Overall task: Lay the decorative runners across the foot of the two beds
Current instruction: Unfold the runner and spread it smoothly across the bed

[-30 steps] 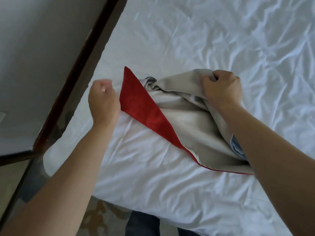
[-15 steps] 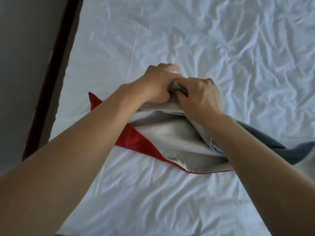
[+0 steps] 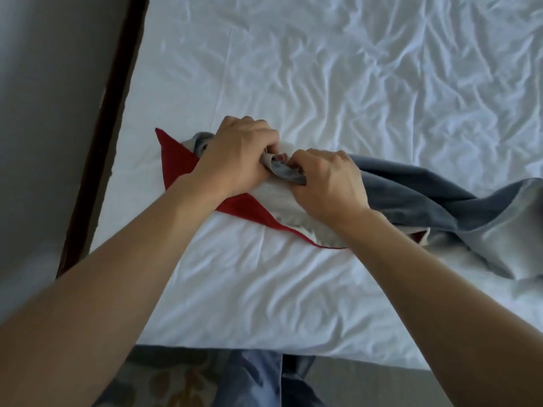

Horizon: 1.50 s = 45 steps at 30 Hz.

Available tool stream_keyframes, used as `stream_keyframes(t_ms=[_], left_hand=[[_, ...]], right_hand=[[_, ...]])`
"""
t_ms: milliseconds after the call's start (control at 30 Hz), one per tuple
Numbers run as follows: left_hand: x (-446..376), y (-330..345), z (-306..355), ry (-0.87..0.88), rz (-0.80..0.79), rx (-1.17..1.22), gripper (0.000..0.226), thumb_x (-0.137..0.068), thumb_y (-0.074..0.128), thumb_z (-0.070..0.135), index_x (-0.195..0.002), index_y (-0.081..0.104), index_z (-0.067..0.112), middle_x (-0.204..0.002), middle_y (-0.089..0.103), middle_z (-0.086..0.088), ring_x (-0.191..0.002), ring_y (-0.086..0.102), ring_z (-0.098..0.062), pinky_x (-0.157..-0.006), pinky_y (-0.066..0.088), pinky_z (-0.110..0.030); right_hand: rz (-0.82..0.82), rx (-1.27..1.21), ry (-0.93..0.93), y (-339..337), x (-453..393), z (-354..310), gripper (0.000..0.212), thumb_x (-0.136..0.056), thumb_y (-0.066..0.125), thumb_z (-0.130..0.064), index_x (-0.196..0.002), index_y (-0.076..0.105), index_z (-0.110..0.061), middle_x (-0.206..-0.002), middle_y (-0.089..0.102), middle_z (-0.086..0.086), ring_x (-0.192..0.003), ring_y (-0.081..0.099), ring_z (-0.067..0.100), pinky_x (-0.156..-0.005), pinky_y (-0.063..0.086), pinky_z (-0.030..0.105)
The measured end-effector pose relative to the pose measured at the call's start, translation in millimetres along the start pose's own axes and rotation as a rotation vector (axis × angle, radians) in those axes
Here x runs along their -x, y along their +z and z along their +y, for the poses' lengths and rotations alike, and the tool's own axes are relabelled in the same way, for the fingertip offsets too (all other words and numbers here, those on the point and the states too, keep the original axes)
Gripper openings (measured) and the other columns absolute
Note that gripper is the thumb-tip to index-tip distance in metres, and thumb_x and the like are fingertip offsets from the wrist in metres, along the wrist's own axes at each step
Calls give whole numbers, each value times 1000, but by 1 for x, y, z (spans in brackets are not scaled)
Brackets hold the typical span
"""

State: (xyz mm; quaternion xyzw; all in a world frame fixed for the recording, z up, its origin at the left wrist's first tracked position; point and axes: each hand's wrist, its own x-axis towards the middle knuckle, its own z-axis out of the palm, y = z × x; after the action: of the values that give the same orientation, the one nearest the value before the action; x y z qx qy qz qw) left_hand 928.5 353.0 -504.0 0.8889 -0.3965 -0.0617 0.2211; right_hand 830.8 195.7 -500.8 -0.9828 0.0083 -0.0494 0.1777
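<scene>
A decorative runner (image 3: 417,198) lies bunched on the white bed (image 3: 323,83) near its foot edge. It shows a grey-blue face trailing to the right, a pale beige lining and a red pointed end (image 3: 176,163) spread flat at the left. My left hand (image 3: 238,154) and my right hand (image 3: 326,183) sit side by side at the middle of the bunch, each gripping a fold of the runner's fabric. The fabric under my hands is hidden.
A dark wooden strip (image 3: 105,136) and a grey wall (image 3: 44,113) run along the bed's left side. Patterned carpet (image 3: 164,377) and my blue trouser legs (image 3: 252,377) show below the bed's foot edge. The sheet is wrinkled.
My left hand came over from the left and took hold of the runner beside my right hand. More of the grey-blue fabric now shows at the right.
</scene>
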Motion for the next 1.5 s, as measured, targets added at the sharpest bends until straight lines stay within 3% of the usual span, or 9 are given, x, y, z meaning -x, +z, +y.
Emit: stream_keyframes(t_ms=[300, 433, 500, 667, 867, 967, 1100, 1367, 1500], left_hand=[[160, 37, 59, -141, -65, -217, 11, -72, 71, 16, -74, 60, 20, -78, 62, 4, -82, 56, -26, -75, 29, -37], [213, 62, 73, -228, -178, -269, 18, -77, 68, 14, -94, 68, 17, -98, 69, 1, -93, 60, -27, -77, 34, -40], [221, 62, 77, -222, -140, -272, 21, -81, 64, 17, -102, 68, 18, -104, 70, 1, -94, 61, -26, -77, 35, -39], [195, 31, 80, -200, 61, -210, 12, -85, 56, 22, -86, 68, 18, -87, 67, 2, -84, 58, -22, -78, 33, -36], [126, -17, 48, -245, 312, -202, 14, -90, 55, 19, -82, 65, 14, -80, 63, -2, -75, 56, -28, -73, 40, -43], [97, -22, 6, -369, 173, -189, 17, -92, 57, 29, -102, 67, 19, -102, 66, 1, -95, 58, -27, -86, 40, -41], [57, 5, -32, -466, -240, -156, 50, -90, 57, 50, -131, 55, 21, -125, 63, -2, -114, 56, -27, -99, 32, -43], [-1, 43, -27, -235, -376, -51, 11, -88, 57, 36, -95, 60, 29, -83, 62, 12, -87, 62, -16, -94, 28, -36], [-16, 38, -27, -149, -346, -110, 10, -90, 57, 30, -89, 66, 25, -83, 68, 4, -79, 62, -21, -96, 35, -37]], right_hand=[[-168, 12, -53, 37, 136, -46, 6, -74, 67, -8, -80, 66, -9, -83, 65, 8, -76, 59, 34, -65, 45, 40], [-302, 23, -66, 50, 172, -54, 15, -83, 63, -26, -88, 70, -13, -93, 65, 6, -89, 59, 31, -76, 47, 41], [-262, 3, -63, 47, 174, -57, 22, -87, 60, -35, -85, 70, -15, -88, 65, 4, -84, 59, 28, -74, 47, 40], [-4, -35, -21, 29, 134, -57, 18, -90, 55, -19, -79, 68, -11, -80, 65, 5, -75, 59, 29, -69, 46, 43], [100, -6, -16, 15, 57, -48, 19, -93, 53, -20, -88, 69, -11, -86, 66, 6, -80, 59, 30, -73, 45, 44], [52, 18, 0, 20, 22, -40, 22, -95, 51, -23, -100, 70, -13, -97, 68, 4, -90, 60, 27, -81, 45, 42], [-32, 34, 52, 37, -18, -26, 23, -96, 51, -24, -104, 70, -14, -101, 68, 5, -95, 58, 28, -84, 41, 40], [-241, 47, 118, 51, -41, 3, 22, -92, 55, -25, -104, 70, -16, -102, 67, 3, -99, 58, 25, -89, 38, 37], [-345, 78, 121, 39, -32, 16, 23, -91, 53, -28, -102, 71, -18, -95, 67, 3, -94, 59, 25, -94, 41, 40]])
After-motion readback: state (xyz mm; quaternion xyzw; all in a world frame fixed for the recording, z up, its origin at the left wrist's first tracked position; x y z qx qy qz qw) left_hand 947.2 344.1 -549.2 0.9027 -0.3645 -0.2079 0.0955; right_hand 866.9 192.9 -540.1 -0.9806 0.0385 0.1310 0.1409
